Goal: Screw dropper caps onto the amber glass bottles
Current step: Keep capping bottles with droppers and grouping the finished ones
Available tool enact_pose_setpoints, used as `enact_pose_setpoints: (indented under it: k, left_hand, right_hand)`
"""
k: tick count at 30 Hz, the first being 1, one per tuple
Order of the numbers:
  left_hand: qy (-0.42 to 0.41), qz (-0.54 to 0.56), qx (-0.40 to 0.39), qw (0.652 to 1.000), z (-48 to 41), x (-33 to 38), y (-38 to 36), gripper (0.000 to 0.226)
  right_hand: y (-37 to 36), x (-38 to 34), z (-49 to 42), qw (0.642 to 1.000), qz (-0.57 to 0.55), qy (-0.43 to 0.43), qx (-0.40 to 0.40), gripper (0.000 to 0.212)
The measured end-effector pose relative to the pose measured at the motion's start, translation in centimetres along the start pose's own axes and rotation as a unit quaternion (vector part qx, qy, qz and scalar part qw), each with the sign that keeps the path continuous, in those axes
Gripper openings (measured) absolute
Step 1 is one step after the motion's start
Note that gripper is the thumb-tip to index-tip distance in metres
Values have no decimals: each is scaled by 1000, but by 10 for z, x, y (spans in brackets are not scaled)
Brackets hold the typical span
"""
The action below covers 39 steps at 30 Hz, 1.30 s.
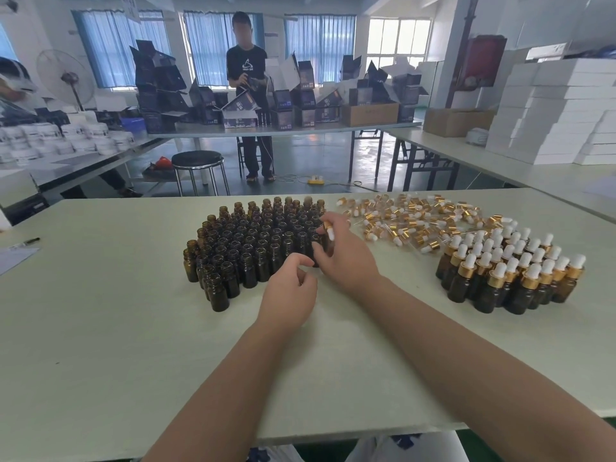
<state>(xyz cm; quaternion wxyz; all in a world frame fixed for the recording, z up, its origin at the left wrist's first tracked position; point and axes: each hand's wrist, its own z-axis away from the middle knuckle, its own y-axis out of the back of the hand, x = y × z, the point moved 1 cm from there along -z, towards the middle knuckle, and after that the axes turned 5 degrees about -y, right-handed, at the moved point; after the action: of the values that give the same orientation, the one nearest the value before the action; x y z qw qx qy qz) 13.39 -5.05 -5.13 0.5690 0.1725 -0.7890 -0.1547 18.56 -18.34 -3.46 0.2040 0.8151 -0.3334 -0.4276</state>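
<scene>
Several uncapped amber glass bottles (253, 241) stand packed together at the table's middle. My right hand (343, 255) is at the cluster's right edge, its fingers curled round an amber bottle with a gold-and-white dropper cap (328, 230) on top. My left hand (290, 291) hovers just in front of the cluster with loosely curled fingers and holds nothing. A pile of loose dropper caps (410, 218) lies at the back right. Several capped bottles (510, 271) stand grouped at the right.
The work table (133, 328) is pale. A pen and paper (20, 251) lie at its left edge. Beyond it stand a black stool (198, 161), tables with dark boxes, white jars and stacked white boxes (560, 111), and a person.
</scene>
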Motion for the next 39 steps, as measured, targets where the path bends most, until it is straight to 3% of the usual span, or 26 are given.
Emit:
enact_pose_setpoints:
  k: [11, 18, 24, 28, 31, 39]
  left_hand:
    - [-5, 7, 14, 1000, 0, 1, 0, 21]
    - [-46, -32, 73, 996, -1, 6, 2, 28]
    - [-74, -29, 39, 996, 0, 7, 3, 16]
    - [-62, -6, 4, 998, 2, 8, 1, 3]
    - [-45, -23, 7, 999, 4, 7, 0, 13]
    - [-67, -67, -6, 995, 6, 11, -1, 11]
  right_hand:
    - [6, -6, 4, 999, -47, 16, -9, 44]
    - [23, -23, 16, 993, -111, 39, -14, 46]
    - [31, -35, 32, 985, -159, 61, -14, 53]
    - [36, -37, 38, 984, -170, 59, -6, 30]
    - [45, -35, 39, 972, -236, 11, 19, 13]
    - [50, -25, 46, 947, -305, -94, 15, 49]
